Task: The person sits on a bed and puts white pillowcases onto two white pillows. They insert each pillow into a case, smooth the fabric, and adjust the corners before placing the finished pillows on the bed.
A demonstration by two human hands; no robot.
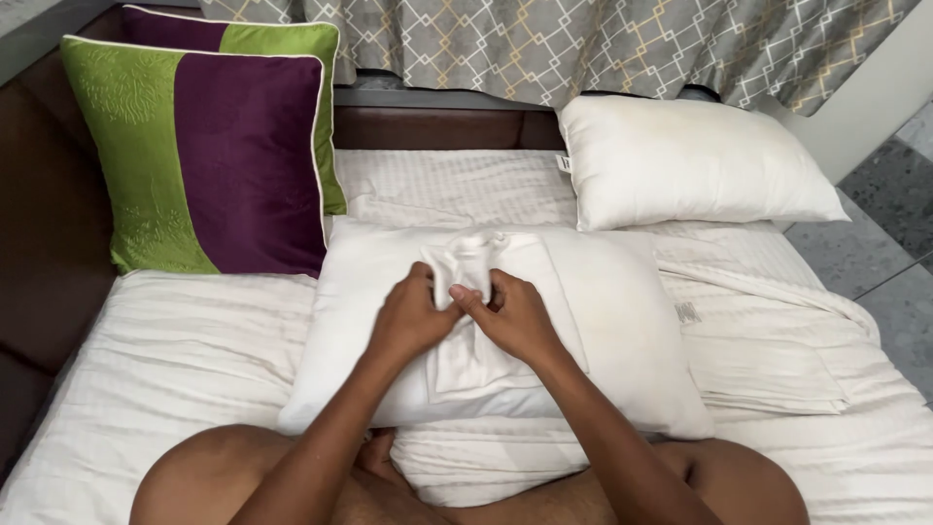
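Note:
A white pillow (pixel 622 331) lies flat on the bed in front of me. On top of it sits a bunched white pillowcase (pixel 474 255). My left hand (pixel 413 316) and my right hand (pixel 515 316) meet at the middle of the pillow, both with fingers closed on a fold of the pillowcase cloth. My forearms reach in from the bottom edge, above my bare knees.
A second white pillow (pixel 680 160) rests at the head of the bed on the right. Two green-and-purple cushions (pixel 204 156) lean against the dark headboard (pixel 437 126) on the left. White bedding (pixel 175 360) covers the mattress; a folded sheet (pixel 777 369) lies right. Grey floor (pixel 894 253) beyond.

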